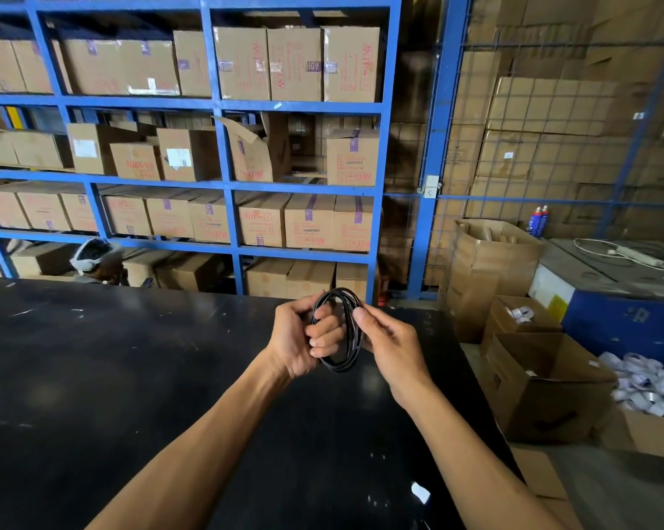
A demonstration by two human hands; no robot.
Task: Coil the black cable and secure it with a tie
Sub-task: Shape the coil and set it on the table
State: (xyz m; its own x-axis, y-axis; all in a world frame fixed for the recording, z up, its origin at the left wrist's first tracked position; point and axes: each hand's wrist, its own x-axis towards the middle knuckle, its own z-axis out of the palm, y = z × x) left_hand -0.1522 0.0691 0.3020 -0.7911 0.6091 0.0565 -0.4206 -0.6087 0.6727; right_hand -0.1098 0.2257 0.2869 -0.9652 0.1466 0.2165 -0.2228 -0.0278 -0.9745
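Above the black worktop [131, 376], the left hand [299, 338] is closed in a fist around one side of the black cable [343, 330], which forms a coil of several loops held upright in the air. The right hand [389, 342] pinches the coil's other side between thumb and fingers.

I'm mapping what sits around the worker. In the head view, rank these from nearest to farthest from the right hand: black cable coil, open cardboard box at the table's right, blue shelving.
1. Black cable coil: held in the right hand.
2. Open cardboard box: on the floor to the right.
3. Blue shelving: behind the table, farthest.
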